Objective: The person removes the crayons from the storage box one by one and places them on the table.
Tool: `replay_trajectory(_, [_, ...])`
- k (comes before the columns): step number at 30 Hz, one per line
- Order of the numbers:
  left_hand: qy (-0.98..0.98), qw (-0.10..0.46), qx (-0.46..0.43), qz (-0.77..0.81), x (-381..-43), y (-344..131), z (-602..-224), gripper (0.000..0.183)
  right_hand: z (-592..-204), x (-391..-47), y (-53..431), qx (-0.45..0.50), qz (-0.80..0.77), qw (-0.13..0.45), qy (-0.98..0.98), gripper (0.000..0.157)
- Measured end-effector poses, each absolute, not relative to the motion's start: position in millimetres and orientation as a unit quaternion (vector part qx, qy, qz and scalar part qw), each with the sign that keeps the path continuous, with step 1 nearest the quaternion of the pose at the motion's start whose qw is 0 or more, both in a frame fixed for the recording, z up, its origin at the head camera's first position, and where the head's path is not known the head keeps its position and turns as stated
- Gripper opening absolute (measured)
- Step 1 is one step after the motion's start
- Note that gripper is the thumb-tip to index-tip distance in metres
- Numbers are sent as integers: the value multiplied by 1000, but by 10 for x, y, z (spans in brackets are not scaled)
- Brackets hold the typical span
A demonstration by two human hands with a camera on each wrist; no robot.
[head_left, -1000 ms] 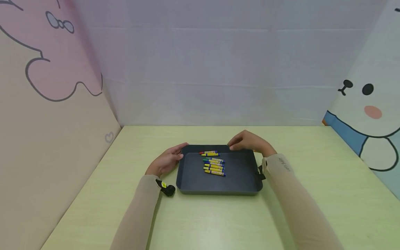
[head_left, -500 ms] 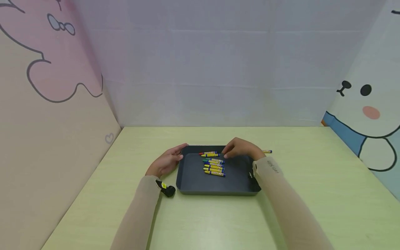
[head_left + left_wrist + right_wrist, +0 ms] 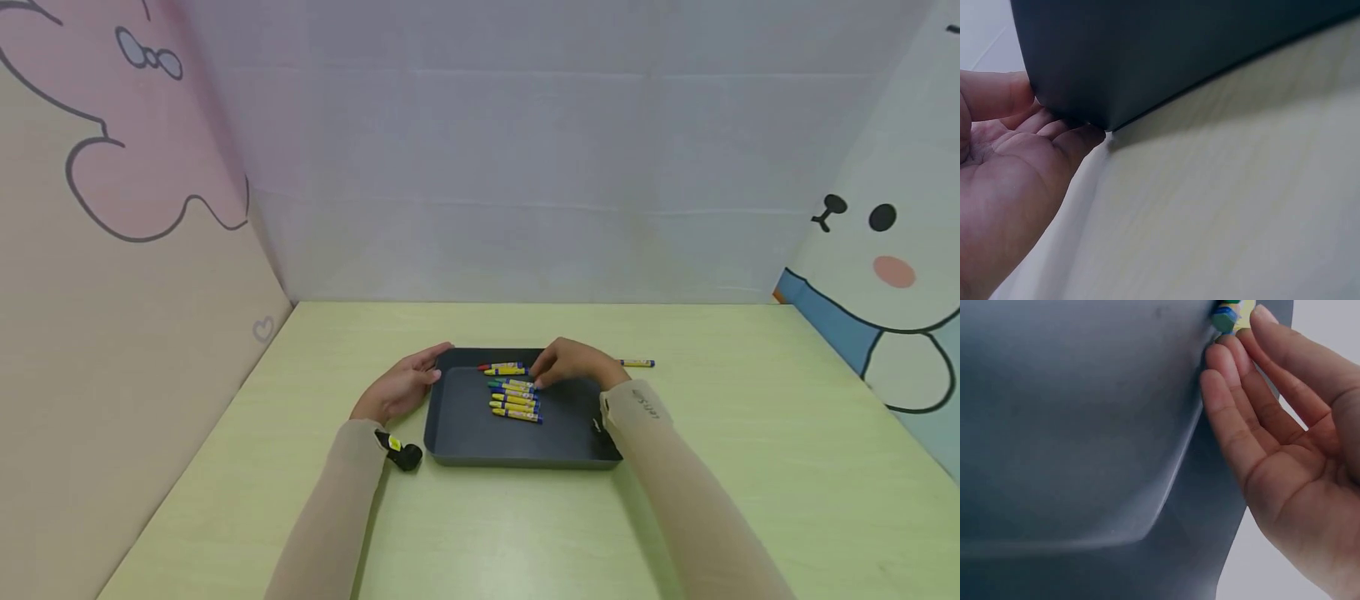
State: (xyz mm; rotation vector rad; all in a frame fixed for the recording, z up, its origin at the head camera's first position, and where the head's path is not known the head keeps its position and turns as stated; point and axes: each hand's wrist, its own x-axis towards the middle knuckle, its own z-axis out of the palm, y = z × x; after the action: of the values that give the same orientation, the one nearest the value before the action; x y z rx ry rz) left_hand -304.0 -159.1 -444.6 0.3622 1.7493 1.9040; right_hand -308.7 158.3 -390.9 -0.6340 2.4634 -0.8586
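Note:
My left hand [image 3: 397,385] grips the dark grey tray [image 3: 450,437] at its far left corner. In the left wrist view its thumb [image 3: 1013,94] lies against the outer tray wall and the fingers curl at the lower edge. Several yellow-wrapped crayons [image 3: 514,399] lie in a stacked row inside the tray, tips to the left. Behind them are a red crayon [image 3: 500,366] and a yellow crayon [image 3: 507,372]. My right hand [image 3: 573,362] is over the tray, fingertips right at the crayons' blue ends. In the right wrist view thumb and fingers stand parted beside a green-ended crayon [image 3: 1224,320].
One more crayon [image 3: 636,363] lies on the pale wooden table [image 3: 480,533], right of the tray and partly behind my right wrist. A white wall [image 3: 525,167] rises behind the table, with cartoon-printed panels at both sides.
My right hand has moved left and down from the tray's far rim to the crayons' ends. The crayon on the table has come into view behind the wrist. My left hand stays in place.

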Motion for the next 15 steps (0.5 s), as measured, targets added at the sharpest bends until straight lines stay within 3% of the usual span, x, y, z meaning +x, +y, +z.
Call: replay_trajectory(15, [639,272,134,707,-3050,-1603,-4443,62,-3911,-3080,1472,-207,-271,238,909,26])
